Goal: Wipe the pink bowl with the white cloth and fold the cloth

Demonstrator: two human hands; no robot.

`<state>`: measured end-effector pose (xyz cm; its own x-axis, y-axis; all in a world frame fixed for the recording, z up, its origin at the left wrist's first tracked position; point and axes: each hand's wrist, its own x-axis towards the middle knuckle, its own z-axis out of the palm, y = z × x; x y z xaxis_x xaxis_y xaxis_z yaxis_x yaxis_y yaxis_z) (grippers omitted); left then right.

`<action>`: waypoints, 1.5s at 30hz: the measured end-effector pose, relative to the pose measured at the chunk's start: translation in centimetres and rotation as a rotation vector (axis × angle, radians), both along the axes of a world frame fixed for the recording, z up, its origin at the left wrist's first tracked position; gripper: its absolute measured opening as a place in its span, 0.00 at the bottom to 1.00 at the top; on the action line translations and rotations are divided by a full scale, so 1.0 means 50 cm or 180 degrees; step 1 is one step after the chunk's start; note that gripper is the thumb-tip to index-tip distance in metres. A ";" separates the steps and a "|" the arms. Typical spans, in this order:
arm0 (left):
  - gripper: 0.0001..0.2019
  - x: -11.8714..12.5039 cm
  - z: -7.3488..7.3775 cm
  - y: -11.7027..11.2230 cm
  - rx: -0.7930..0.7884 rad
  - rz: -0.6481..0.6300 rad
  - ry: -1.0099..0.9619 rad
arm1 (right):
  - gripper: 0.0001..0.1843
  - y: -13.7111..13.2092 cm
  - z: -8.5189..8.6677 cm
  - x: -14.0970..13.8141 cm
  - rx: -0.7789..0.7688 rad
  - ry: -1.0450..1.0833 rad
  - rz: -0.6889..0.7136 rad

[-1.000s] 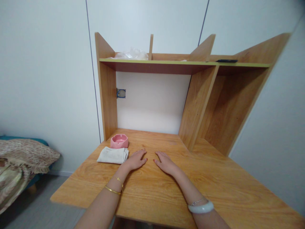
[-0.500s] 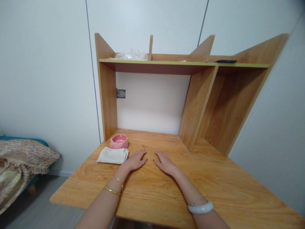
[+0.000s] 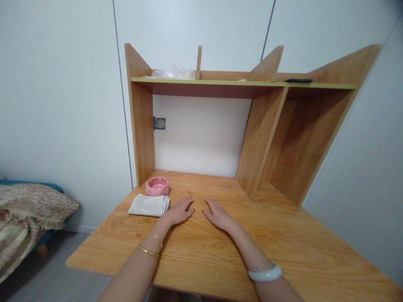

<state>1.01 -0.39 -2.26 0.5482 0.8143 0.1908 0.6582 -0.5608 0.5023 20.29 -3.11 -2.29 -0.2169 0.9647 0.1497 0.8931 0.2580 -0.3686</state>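
Observation:
Both hands rest on the wooden desk (image 3: 201,256), a short gap between them. My left hand (image 3: 180,211) holds nothing; its fingers stretch forward with the thumb apart. Just left of it lies a folded light grey cloth (image 3: 147,205), close to the wrist. Behind the cloth stands a pink ashtray (image 3: 157,187) with notches in its rim and nothing visible inside. My right hand (image 3: 218,214) is likewise open and lies palm down, with bare desk surface around it.
A wooden shelf unit (image 3: 261,142) rises at the back of the desk. On its upper board are a clear plastic bag (image 3: 174,72) and a dark flat object (image 3: 298,81). An uncovered wall socket box (image 3: 160,123) shows behind. At far left is a bed with a patterned blanket (image 3: 34,205).

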 end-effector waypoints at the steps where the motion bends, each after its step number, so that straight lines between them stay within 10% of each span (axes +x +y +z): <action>1: 0.25 0.000 0.000 0.000 -0.0001 -0.0001 -0.0002 | 0.30 0.001 -0.001 0.001 0.0013 0.0010 0.0009; 37: 0.19 0.005 -0.002 0.010 0.0462 0.0058 -0.0519 | 0.27 0.005 -0.007 0.003 0.0046 0.0001 0.0014; 41: 0.22 -0.007 0.031 0.015 0.1480 0.0565 -0.1199 | 0.27 0.005 -0.007 0.004 0.0049 -0.0002 0.0005; 45: 0.24 -0.045 0.062 0.017 0.2193 0.2016 -0.1707 | 0.26 0.004 -0.006 0.005 0.0063 -0.0003 0.0017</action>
<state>-1.26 0.47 0.82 -0.2267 0.5461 0.8065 0.7160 -0.4679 0.5180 20.52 -2.91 -2.60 -0.2221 0.9603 0.1686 0.8921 0.2699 -0.3624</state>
